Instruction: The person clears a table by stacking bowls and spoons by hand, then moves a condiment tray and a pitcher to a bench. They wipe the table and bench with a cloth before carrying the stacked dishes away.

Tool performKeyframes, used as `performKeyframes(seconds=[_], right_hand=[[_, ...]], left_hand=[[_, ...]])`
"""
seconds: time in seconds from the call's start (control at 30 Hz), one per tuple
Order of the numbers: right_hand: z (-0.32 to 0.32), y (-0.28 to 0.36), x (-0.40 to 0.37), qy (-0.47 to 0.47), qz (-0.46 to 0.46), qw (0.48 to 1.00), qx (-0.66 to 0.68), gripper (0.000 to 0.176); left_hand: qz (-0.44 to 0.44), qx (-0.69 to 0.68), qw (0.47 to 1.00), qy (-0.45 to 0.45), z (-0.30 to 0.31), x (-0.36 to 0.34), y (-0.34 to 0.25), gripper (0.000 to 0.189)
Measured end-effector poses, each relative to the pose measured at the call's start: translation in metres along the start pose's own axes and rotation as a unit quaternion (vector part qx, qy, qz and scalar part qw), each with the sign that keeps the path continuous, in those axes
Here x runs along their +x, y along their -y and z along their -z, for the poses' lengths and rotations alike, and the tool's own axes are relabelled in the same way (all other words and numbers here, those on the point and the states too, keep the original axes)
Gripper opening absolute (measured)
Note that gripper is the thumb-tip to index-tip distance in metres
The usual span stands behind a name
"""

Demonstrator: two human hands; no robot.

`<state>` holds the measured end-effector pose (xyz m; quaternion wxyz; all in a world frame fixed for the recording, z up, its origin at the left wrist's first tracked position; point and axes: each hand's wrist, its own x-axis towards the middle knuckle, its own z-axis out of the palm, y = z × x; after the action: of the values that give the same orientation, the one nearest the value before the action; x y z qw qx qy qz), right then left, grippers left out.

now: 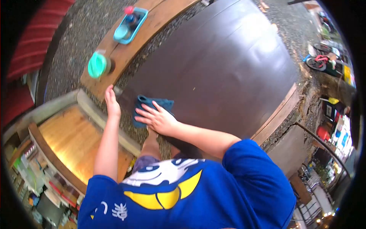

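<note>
My right hand (163,121) lies flat on a folded dark teal cloth (166,103), fingers spread, at the near left end of a dark brown tabletop (213,72). Part of the cloth is hidden under the palm. Left of it, my left hand (112,104) is held up at the table's corner with its fingers stretched out and nothing in them. Its palm faces the cloth, and the two do not touch. Light shines off the smooth table surface toward the far right.
A wooden bench (118,57) runs along the table's left side. On it stand a green-lidded container (98,65) and a light blue tray (138,28) holding several small items. A wood-framed panel (76,133) is at lower left. Farther right is a small bicycle (317,63).
</note>
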<state>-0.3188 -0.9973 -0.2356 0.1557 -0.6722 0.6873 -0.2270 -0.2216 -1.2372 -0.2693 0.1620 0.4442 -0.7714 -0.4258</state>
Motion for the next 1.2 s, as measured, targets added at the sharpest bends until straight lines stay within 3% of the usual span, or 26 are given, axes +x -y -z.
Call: performKeyframes(seconds=[0.13,0.2,0.3,0.33,0.47,0.53,0.6,0.67,0.73,0.77,0.83,0.87,0.9,0.93,1.0,1.1,1.13,1.17,1.2], right_hand=[[0.081,-0.097,-0.067,0.032,-0.039,0.999,0.007,0.056],[0.146,-0.159,-0.085,0.103,-0.093,0.989,-0.058,0.057],[0.195,-0.276,-0.126,0.025,-0.225,0.964,-0.139,0.057],[0.222,-0.349,-0.132,-0.025,-0.279,0.939,-0.2,0.055],[0.274,-0.534,-0.162,-0.193,-0.312,0.877,-0.311,0.042],[0.3,-0.582,-0.169,-0.193,-0.589,0.765,-0.175,0.034],[0.288,-0.637,-0.196,-0.304,-0.53,0.72,-0.33,0.033],[0.296,-0.605,-0.185,-0.502,-0.494,0.689,-0.171,0.034],[0.305,-0.473,-0.15,-0.44,-0.42,0.777,-0.165,0.029],[0.285,-0.435,-0.151,-0.416,-0.326,0.828,-0.187,0.021],[0.236,-0.33,-0.144,-0.124,-0.233,0.943,-0.201,0.035],[0.212,-0.279,-0.139,0.011,-0.17,0.971,-0.168,0.048],[0.18,-0.246,-0.141,0.036,-0.096,0.994,-0.034,0.054],[0.157,-0.224,-0.141,0.107,-0.072,0.992,-0.008,0.057],[0.161,-0.231,-0.143,0.081,-0.11,0.991,-0.014,0.053],[0.211,-0.326,-0.14,0.051,-0.206,0.965,-0.15,0.055],[0.229,-0.371,-0.149,-0.031,-0.27,0.945,-0.183,0.054],[0.243,-0.443,-0.17,-0.14,-0.261,0.939,-0.178,0.055],[0.263,-0.497,-0.183,-0.221,-0.314,0.912,-0.147,0.052]], left_hand=[[0.042,0.158,0.986,0.025,-0.036,-0.001,-0.023,0.048],[-0.029,0.183,0.982,-0.035,-0.041,-0.011,-0.032,0.048],[-0.012,0.088,0.989,-0.116,-0.045,-0.014,-0.019,0.046],[-0.002,0.08,0.989,-0.126,-0.052,-0.009,-0.022,0.045],[-0.013,0.117,0.985,-0.127,-0.053,-0.011,-0.03,0.044],[0.005,0.122,0.984,-0.127,-0.053,-0.011,-0.027,0.043],[0.024,0.126,0.984,-0.124,-0.051,-0.011,-0.03,0.043],[0.027,0.124,0.985,-0.117,-0.05,-0.012,-0.035,0.042],[0.028,0.122,0.985,-0.116,-0.052,-0.012,-0.04,0.042],[0.037,0.112,0.986,-0.116,-0.052,-0.011,-0.037,0.042],[0.029,0.113,0.987,-0.114,-0.051,-0.013,-0.037,0.041],[0.021,0.113,0.987,-0.11,-0.052,-0.012,-0.037,0.041],[0.03,0.11,0.988,-0.109,-0.052,-0.012,-0.034,0.041],[0.039,0.108,0.988,-0.099,-0.051,-0.012,-0.037,0.041],[0.032,0.111,0.988,-0.098,-0.051,-0.013,-0.035,0.042],[0.03,0.115,0.988,-0.094,-0.052,-0.013,-0.038,0.043],[0.03,0.12,0.988,-0.091,-0.054,-0.011,-0.039,0.043],[0.031,0.127,0.987,-0.093,-0.055,-0.012,-0.04,0.043],[0.033,0.133,0.986,-0.097,-0.053,-0.012,-0.041,0.043]])
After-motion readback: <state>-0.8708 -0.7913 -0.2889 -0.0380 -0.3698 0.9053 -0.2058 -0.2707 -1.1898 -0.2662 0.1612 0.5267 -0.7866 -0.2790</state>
